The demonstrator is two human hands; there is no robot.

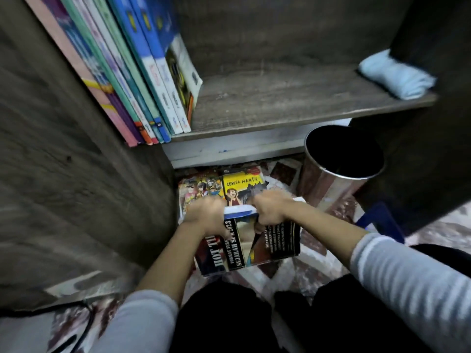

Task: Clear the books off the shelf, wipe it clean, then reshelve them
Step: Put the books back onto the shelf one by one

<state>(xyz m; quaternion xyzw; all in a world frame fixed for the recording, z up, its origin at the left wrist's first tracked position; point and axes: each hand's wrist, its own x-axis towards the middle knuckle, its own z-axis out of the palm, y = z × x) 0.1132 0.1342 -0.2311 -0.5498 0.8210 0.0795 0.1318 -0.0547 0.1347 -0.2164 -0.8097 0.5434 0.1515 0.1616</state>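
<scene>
Left hand (pixel 204 216) and right hand (pixel 270 210) both grip the stack (pixel 257 243) of books, lower centre beneath the shelf (pixel 280 105); probably heavy, stiff, glossy covers liable to slide, best clamped at both sides.

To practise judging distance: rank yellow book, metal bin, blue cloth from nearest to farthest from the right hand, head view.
1. Yellow book, just beyond right hand.
2. Metal bin, floor, to the right.
3. Blue cloth, shelf's right end.
</scene>
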